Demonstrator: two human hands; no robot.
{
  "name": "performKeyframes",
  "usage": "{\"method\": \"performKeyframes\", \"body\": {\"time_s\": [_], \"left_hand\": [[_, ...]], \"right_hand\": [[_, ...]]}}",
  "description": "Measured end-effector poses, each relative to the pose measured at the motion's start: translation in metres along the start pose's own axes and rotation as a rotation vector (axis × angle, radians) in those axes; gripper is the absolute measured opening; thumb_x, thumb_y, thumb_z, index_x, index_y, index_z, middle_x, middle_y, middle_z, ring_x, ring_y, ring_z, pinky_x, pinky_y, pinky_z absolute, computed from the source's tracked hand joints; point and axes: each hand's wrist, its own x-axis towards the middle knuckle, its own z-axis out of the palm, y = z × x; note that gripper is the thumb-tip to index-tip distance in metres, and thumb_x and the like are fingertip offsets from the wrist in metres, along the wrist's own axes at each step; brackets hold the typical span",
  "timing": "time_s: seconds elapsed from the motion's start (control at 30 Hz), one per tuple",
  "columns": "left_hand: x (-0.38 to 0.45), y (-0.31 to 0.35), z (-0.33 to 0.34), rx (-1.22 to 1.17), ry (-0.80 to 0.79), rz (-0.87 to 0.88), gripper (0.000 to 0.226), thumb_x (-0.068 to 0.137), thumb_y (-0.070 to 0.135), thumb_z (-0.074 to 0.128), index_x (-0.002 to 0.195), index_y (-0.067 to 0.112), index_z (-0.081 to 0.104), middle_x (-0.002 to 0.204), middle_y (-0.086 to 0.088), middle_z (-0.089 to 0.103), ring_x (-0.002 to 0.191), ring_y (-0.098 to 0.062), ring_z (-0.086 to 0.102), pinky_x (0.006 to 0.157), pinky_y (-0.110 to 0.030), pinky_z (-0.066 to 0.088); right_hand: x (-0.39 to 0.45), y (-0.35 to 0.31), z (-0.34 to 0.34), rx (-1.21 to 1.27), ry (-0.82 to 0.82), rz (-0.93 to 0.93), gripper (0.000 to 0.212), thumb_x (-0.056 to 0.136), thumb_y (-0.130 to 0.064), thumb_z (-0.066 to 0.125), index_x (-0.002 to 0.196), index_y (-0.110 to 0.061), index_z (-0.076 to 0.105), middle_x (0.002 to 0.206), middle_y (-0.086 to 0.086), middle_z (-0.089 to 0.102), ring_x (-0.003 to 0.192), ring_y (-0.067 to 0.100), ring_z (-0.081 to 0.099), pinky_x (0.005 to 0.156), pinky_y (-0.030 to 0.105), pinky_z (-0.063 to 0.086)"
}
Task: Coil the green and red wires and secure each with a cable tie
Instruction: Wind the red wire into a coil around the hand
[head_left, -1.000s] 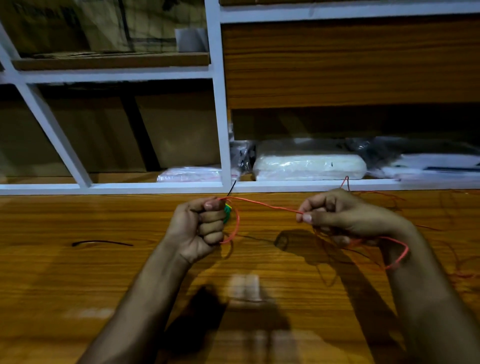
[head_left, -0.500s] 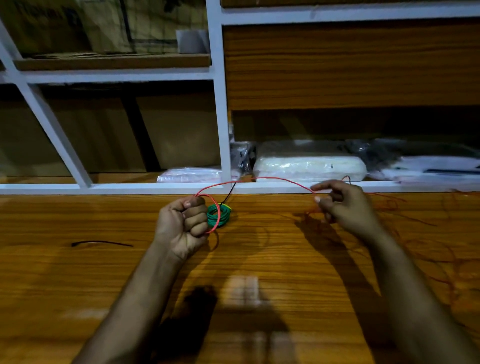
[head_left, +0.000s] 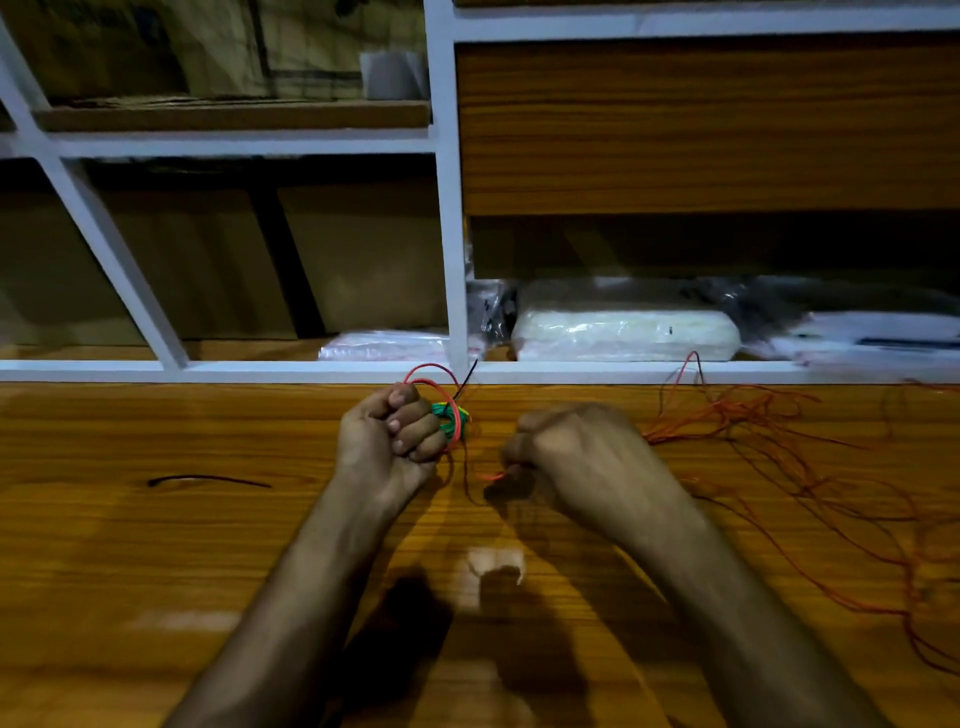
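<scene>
Near the tabletop's back edge, the left hand (head_left: 390, 437) is clenching a green wire coil (head_left: 448, 414) with a red wire (head_left: 451, 402) looping over it, while the right hand (head_left: 563, 453), fist curled, is pinching the red strand just beside it. The loose red tangle (head_left: 779, 441) is sprawling toward the right edge; it could snag and drag the loops apart. A spare black cable tie (head_left: 208, 479) is lying at left.
</scene>
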Motion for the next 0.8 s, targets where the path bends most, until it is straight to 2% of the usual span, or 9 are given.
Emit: {"method": "performKeyframes", "body": {"time_s": [0.07,0.13,0.2,0.3,0.4,0.5,0.6,0.7,0.8], "left_hand": [[0.000,-0.008,0.003,0.001,-0.005,-0.003,0.023,0.087,0.015,0.036,0.064,0.019,0.038,0.047,0.008,0.027,0.033,-0.006,0.025,0.037,-0.022,0.018],[-0.001,-0.015,0.007,0.009,-0.001,-0.003,0.024,0.090,0.016,0.033,0.067,0.018,0.039,0.049,0.006,0.030,0.035,-0.008,0.030,0.038,-0.021,0.023],[-0.002,-0.023,0.012,0.068,0.015,0.014,0.024,0.091,0.019,0.035,0.068,0.017,0.040,0.052,0.003,0.037,0.040,-0.010,0.038,0.041,-0.020,0.033],[-0.004,-0.033,0.017,0.177,0.002,0.036,0.034,0.098,0.022,0.034,0.067,0.016,0.046,0.059,-0.001,0.048,0.053,-0.014,0.050,0.057,-0.026,0.043],[-0.006,-0.043,0.022,0.321,-0.053,0.065,0.023,0.095,0.020,0.040,0.076,0.010,0.050,0.070,-0.009,0.053,0.060,-0.020,0.055,0.060,-0.031,0.043],[-0.010,-0.050,0.026,0.481,-0.075,0.051,0.024,0.098,0.018,0.038,0.079,0.008,0.050,0.062,-0.011,0.048,0.048,-0.019,0.044,0.049,-0.025,0.037],[-0.013,-0.050,0.029,0.541,-0.131,-0.031,0.034,0.100,0.021,0.033,0.072,0.010,0.050,0.052,-0.001,0.035,0.036,-0.009,0.026,0.039,-0.019,0.019],[-0.012,-0.043,0.027,0.382,-0.171,-0.187,0.032,0.095,0.022,0.036,0.067,0.013,0.047,0.047,0.006,0.026,0.035,-0.005,0.014,0.040,-0.020,0.006],[-0.009,-0.036,0.018,0.215,-0.258,-0.360,0.029,0.095,0.021,0.040,0.066,0.017,0.043,0.048,0.008,0.022,0.038,-0.007,0.011,0.038,-0.023,0.011]], "right_hand": [[0.000,-0.007,-0.003,0.064,0.079,-0.078,0.005,0.083,-0.029,0.065,0.087,-0.029,0.068,0.082,-0.009,0.062,0.080,0.017,0.063,0.061,0.032,0.047],[0.001,-0.010,-0.007,0.119,0.129,-0.119,0.008,0.083,-0.027,0.063,0.088,-0.031,0.067,0.085,-0.011,0.064,0.079,0.013,0.063,0.061,0.030,0.047],[0.001,-0.012,-0.010,0.138,0.191,-0.125,0.011,0.087,-0.024,0.064,0.093,-0.032,0.066,0.087,-0.012,0.063,0.076,0.011,0.062,0.053,0.028,0.045],[0.001,-0.011,-0.012,0.105,0.284,-0.092,0.019,0.085,-0.020,0.073,0.100,-0.029,0.066,0.088,-0.011,0.064,0.070,0.012,0.060,0.048,0.024,0.036],[0.002,-0.008,-0.010,0.081,0.330,-0.003,0.024,0.079,-0.019,0.073,0.101,-0.026,0.068,0.091,-0.007,0.067,0.065,0.018,0.063,0.050,0.024,0.036],[0.003,-0.001,-0.002,0.098,0.388,0.105,0.009,0.089,-0.027,0.062,0.096,-0.023,0.066,0.086,-0.003,0.067,0.062,0.023,0.063,0.048,0.029,0.047],[0.000,0.009,0.003,0.079,0.455,0.237,0.026,0.097,-0.042,0.048,0.093,-0.024,0.065,0.082,-0.003,0.067,0.059,0.025,0.063,0.047,0.031,0.048],[-0.002,0.018,0.009,0.076,0.442,0.296,0.039,0.095,-0.057,0.046,0.088,-0.024,0.065,0.075,-0.003,0.066,0.057,0.023,0.061,0.049,0.032,0.048],[-0.003,0.030,0.011,0.248,0.386,0.377,0.046,0.079,-0.070,0.056,0.074,-0.025,0.061,0.066,-0.008,0.061,0.058,0.011,0.058,0.052,0.028,0.047]]}}
